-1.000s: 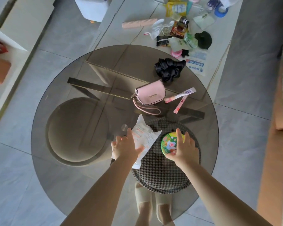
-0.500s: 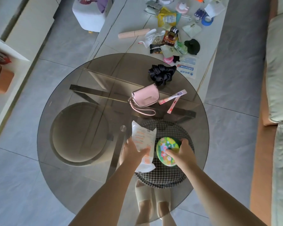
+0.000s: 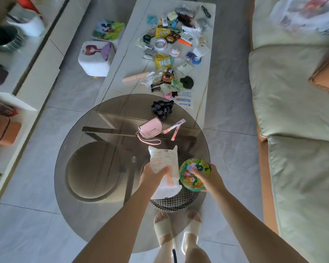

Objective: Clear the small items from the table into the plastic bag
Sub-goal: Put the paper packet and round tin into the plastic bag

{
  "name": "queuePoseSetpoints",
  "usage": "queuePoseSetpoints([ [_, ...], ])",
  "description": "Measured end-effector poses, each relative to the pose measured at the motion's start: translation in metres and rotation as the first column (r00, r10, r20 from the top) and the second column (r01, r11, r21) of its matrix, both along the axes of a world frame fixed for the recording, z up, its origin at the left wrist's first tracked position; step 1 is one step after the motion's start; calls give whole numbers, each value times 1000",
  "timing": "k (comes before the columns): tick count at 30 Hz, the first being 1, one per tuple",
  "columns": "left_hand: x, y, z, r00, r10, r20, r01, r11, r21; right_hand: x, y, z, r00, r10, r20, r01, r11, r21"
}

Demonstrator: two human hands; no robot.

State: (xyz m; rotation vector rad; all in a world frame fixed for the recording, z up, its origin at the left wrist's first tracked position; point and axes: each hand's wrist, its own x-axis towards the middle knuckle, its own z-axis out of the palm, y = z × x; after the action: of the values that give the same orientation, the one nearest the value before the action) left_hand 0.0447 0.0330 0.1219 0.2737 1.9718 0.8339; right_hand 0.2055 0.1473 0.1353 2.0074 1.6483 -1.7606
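The round glass surface (image 3: pixel 95 149) is my landmark. Over its near edge my left hand (image 3: pixel 152 172) has its fingers clamped on the bag (image 3: pixel 164 168), thumb across the printed front. It is thin, crinkly film, light and floppy, so I judge it needs holding at the mouth, pinched at the rim, to stay open; the view is too blurred to tell where the mouth is.

Just right of the bag, my right hand (image 3: pixel 210 176) has its fingers wrapped round the ball (image 3: pixel 195 174). It looks light, smooth and a bit slippery, best cupped from the side rather than pinched.

Toward the middle of the surface lies the pink pouch (image 3: pixel 151 128), soft, easiest taken by its body or wrist strap. At the far edge sits the black scrunchie (image 3: pixel 161 109), limp cloth, no care needed. Right of the pouch are two slim tubes (image 3: pixel 174 127), stiff and light, to be pinched mid-length.
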Motion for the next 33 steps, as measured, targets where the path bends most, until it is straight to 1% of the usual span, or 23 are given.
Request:
queuePoseSetpoints([
  [2, 10, 7, 12, 1000, -21, 1, 21, 1000, 15, 12, 7, 13, 994, -102, -41, 100, 993, -63],
  [4, 21, 17, 25, 1000, -28, -5, 28, 999, 21, 23, 17, 29, 979, -188, -78, 181, 980, -87],
  [7, 42, 37, 41, 999, -35, -9, 36, 999, 24, 44, 34, 52, 959, -261, -113, 248, 962, -116],
  [9, 58, 52, 52, 998, -53, -32, 54, 998, 29, 61, 48, 64, 955, -274, -116, 262, 959, -107],
  [14, 106, 97, 74, 999, -19, -51, 19, 1000, 7, 111, 92, 86, 942, -284, -179, 269, 957, -104],
  [18, 147, 136, 88, 998, 27, -59, -27, 1000, -5, 151, 132, 89, 939, -270, -212, 249, 961, -121],
  [22, 183, 173, 100, 994, 91, -54, -91, 996, -8, 184, 171, 90, 932, -297, -207, 277, 953, -122],
  [29, 216, 223, 110, 999, 40, -35, -41, 999, -9, 218, 215, 86, 930, -324, -176, 311, 945, -96],
  [33, 212, 254, 115, 999, 2, -32, -2, 1000, 2, 218, 239, 88, 903, -377, -205, 361, 926, -114],
])
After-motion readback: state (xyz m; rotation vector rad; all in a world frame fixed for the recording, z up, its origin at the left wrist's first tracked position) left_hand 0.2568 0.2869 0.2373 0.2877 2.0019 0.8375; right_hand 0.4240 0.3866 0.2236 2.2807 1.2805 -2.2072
